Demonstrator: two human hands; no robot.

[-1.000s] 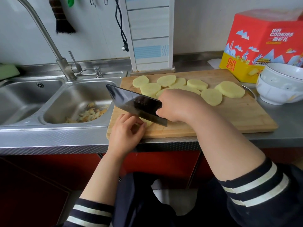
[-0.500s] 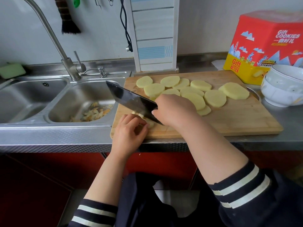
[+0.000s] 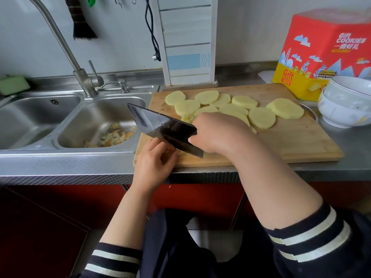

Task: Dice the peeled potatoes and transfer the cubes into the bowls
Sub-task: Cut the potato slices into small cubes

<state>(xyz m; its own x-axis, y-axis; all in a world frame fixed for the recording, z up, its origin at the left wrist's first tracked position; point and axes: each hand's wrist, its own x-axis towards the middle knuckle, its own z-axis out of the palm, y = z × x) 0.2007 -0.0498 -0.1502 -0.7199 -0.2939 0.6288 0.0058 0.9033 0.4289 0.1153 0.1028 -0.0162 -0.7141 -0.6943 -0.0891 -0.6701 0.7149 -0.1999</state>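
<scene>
we see a person's two bare hands at a wooden cutting board on a steel worktop. the right hand has its grip curled tight round the handle of a dark cleaver, whose blade angles down toward the board's near left corner. the left hand sits at that same corner, its fingers curled onto a small potato piece that is mostly hidden beneath them and the blade.

the peeled potatoes are so far only round potato slices, spread and overlapping across the far half of the board. no cubes are visible, and the stacked white bowls just off the board's right edge look empty from here.

the main risk, as we judge it, is the left fingertips: they lie touching or just beside the cleaver's edge, and on so small a piece a slip could bring the blade onto them. the piece also sits at the board's very edge, so it could skid off toward the floor.

to the board's left is a double sink with peelings in the nearer basin and a tall tap behind it. behind the board stands a pale upright panel; at the far right corner, a red and yellow cookie box. red cabinet fronts run below the worktop.
</scene>
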